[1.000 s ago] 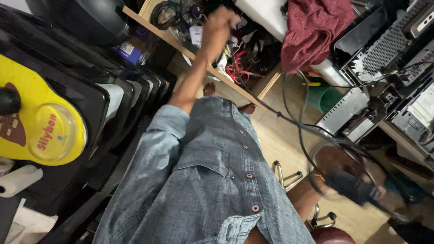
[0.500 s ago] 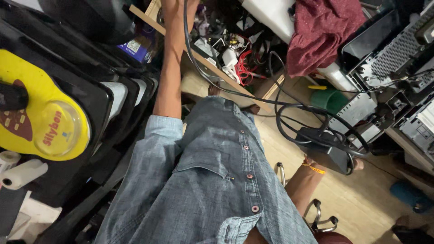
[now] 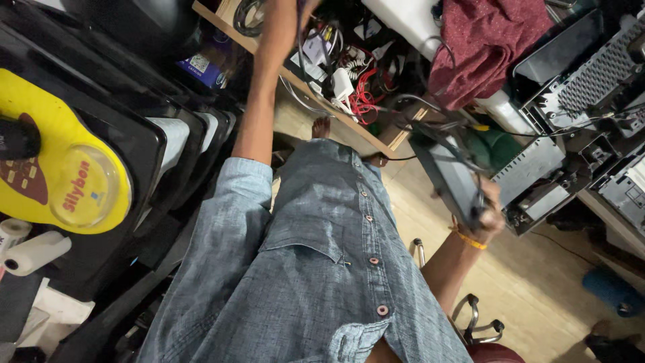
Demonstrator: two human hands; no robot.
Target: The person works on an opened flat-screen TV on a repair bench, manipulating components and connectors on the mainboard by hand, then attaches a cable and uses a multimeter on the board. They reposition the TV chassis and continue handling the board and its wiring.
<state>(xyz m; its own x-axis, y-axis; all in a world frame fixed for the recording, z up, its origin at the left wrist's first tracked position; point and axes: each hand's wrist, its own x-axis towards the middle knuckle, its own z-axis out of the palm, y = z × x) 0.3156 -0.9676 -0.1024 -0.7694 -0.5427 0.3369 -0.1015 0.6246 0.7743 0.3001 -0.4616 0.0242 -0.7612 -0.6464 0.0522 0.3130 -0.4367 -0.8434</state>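
Now the wooden shelf (image 3: 349,124) has come closer, full of tangled wires (image 3: 356,94). The right hand (image 3: 487,212) has lifted the flat black box (image 3: 450,178), clamped on its end, up beside the shelf. The left hand (image 3: 282,20) has grabbed a black cable (image 3: 302,60).

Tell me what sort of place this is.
Probably an electronics repair workshop or storeroom: opened metal device chassis stacked at the right, a wooden shelf crammed with tangled cables, and dark flat panels leaning in rows at the left.
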